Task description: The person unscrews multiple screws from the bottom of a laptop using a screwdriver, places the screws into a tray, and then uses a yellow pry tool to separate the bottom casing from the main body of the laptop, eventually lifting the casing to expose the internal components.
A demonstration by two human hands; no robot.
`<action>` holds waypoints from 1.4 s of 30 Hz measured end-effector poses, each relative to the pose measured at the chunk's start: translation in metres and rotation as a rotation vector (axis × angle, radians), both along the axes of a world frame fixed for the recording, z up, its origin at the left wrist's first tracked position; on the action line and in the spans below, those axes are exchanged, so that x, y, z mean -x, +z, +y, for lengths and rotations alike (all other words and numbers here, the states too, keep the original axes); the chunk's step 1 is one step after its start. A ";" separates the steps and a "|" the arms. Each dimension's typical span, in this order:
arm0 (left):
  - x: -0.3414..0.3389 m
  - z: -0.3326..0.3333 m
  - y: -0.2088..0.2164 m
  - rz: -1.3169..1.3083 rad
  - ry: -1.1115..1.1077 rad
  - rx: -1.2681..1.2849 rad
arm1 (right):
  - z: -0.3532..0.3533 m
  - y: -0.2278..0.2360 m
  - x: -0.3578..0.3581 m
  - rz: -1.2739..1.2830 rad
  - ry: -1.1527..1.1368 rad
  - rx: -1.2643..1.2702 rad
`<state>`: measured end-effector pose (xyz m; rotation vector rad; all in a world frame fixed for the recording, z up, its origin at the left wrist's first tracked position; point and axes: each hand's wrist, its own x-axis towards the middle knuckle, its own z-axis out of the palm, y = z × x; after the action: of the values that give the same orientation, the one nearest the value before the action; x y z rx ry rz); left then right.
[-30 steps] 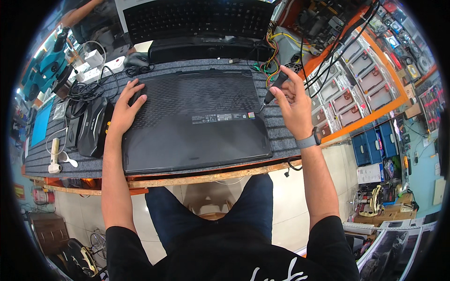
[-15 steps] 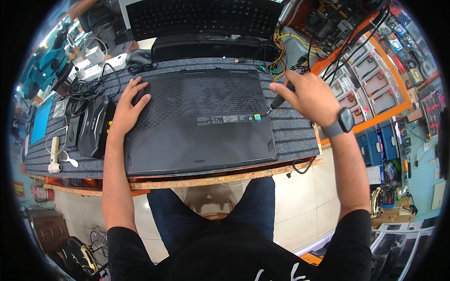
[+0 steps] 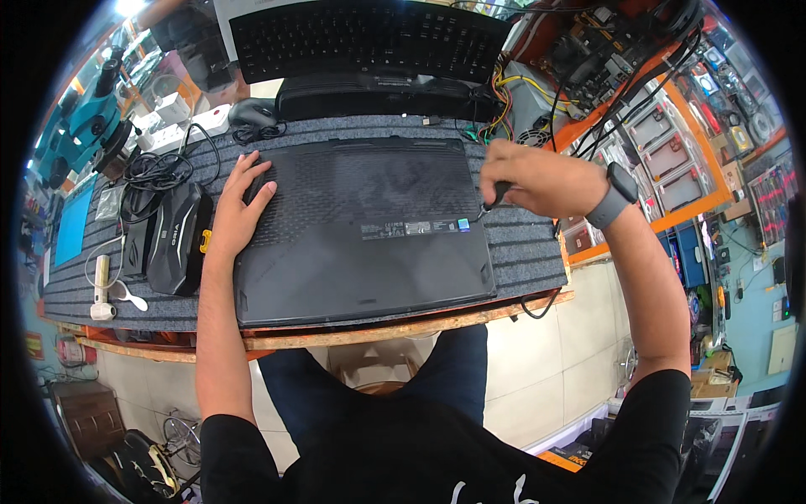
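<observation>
Black, flat plastic laptop [image 3: 361, 273] lies underside-up on the grey striped counter [image 3: 529, 260]; left hand [image 3: 238, 214], fingers spread, seemingly steadies it; right hand [image 3: 537, 181] grips a black-handled screwdriver [image 3: 502, 192] near the laptop's right edge.

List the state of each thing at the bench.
Laptop: underside up, bottom cover on
Screwdriver: gripped, tip by laptop's right edge
Left hand: spread, resting at laptop's left edge
Right hand: closed around screwdriver
Mouse: not held
Black cable: loosely coiled
</observation>
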<state>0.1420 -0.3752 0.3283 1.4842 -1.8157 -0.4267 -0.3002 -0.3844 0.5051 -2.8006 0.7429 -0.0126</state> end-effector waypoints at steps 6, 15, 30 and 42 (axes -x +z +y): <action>-0.004 -0.002 0.000 -0.023 -0.010 0.038 | -0.005 0.002 0.001 0.117 -0.295 -0.014; -0.010 -0.004 -0.006 0.021 -0.009 0.018 | 0.001 0.004 0.011 0.088 -0.230 -0.101; -0.003 -0.003 -0.005 -0.137 0.014 0.101 | 0.017 0.018 -0.019 0.439 -0.812 -0.156; 0.013 0.011 0.024 -0.084 -0.128 0.176 | 0.022 0.005 -0.009 0.260 -0.610 -0.087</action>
<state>0.1293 -0.3639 0.3519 1.2876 -1.9678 -0.2619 -0.2912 -0.3628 0.5102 -2.4091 1.5854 0.2706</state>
